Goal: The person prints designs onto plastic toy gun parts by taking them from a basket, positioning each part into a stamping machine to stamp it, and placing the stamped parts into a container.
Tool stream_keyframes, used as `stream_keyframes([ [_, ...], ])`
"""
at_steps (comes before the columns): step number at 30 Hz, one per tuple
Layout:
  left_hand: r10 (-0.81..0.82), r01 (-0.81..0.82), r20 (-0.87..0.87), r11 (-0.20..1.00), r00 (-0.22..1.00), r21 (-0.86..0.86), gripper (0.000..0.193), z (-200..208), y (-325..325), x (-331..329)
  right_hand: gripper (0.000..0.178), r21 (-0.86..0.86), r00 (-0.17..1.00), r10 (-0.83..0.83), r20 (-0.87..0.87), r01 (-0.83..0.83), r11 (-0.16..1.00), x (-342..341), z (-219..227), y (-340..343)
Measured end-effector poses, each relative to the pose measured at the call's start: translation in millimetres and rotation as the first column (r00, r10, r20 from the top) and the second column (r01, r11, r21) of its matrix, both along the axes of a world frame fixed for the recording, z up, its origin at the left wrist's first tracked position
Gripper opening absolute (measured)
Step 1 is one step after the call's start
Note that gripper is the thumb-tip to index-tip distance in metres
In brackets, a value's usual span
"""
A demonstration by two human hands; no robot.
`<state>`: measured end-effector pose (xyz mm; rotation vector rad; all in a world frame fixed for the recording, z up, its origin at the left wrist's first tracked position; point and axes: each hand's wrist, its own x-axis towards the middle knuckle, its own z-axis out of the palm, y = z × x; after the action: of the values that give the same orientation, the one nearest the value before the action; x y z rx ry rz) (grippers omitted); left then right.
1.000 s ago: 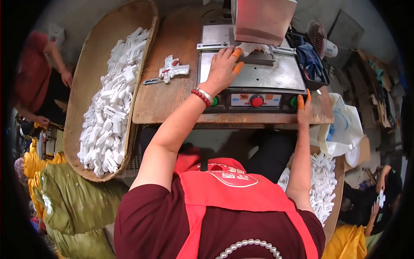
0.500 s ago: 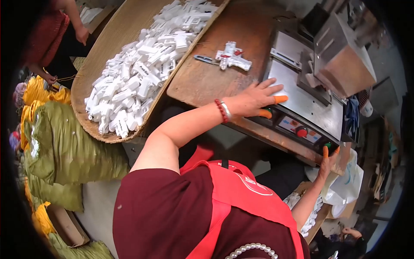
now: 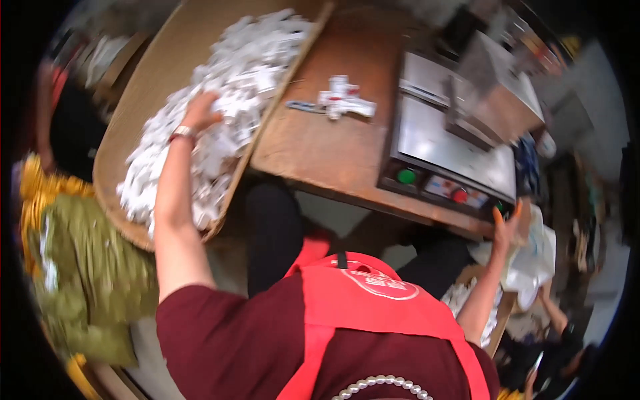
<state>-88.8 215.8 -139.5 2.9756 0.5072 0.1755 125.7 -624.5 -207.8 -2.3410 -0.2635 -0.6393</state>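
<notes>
My left hand [image 3: 200, 112] is over the heap of white plastic pieces [image 3: 230, 93] in a large woven tray [image 3: 107, 157]. Its thumb and fingers are apart among the pieces, and blur hides whether it touches one. At the front right corner of a metal-topped machine [image 3: 440, 137], my right hand [image 3: 505, 227] has its fingers spread, with orange finger covers, beside the right green button [image 3: 500, 205]. The left green button [image 3: 407, 176] is uncovered, and a red knob [image 3: 460, 195] sits between the two.
Small clear-and-white items with red bits [image 3: 347, 99] lie on the wooden table [image 3: 300, 150], beside a slim blue-grey tool [image 3: 303, 105]. Olive sacks [image 3: 100, 267] stand at the left. A white plastic bag [image 3: 533, 257] hangs at the right. Other people are at both sides.
My left hand has left the machine's left front edge and swung left to the white pieces. The right hand stays at the right green button. The whole view has shifted slightly.
</notes>
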Motion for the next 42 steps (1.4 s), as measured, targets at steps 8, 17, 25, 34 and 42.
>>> stream_keyframes([
  [8, -0.257, 0.416, 0.672, 0.905, 0.694, -0.084, 0.050, 45.7, -291.6, 79.0, 0.034, -0.245, 0.899, 0.219, 0.378, -0.131, 0.961, 56.3, 65.3, 96.7],
  [17, -0.420, 0.520, 0.575, 0.854, 0.702, -0.010, 0.053, 37.2, -390.6, 101.4, 0.021, 0.016, 0.902, 0.298, 0.312, -0.318, 0.948, 104.5, 84.1, 166.6],
  [25, -0.573, 0.536, 0.491, 0.812, 0.656, 0.230, 0.029, 54.1, -468.0, 227.4, 0.013, 0.056, 0.864, -0.113, 0.491, 0.098, 0.994, -36.3, 167.9, 43.3],
  [34, -0.556, 0.565, 0.559, 0.806, 0.616, 0.179, 0.040, 41.9, -463.2, 243.5, 0.043, 0.198, 0.988, -0.043, 0.147, 0.014, 0.980, -78.3, 85.6, -6.9],
  [42, -0.735, 0.774, 0.319, 0.633, 0.599, 0.003, 0.069, 16.2, -388.4, 127.8, 0.073, 0.065, 0.978, -0.077, -0.196, 0.092, 0.994, -1.6, -20.0, -18.1],
])
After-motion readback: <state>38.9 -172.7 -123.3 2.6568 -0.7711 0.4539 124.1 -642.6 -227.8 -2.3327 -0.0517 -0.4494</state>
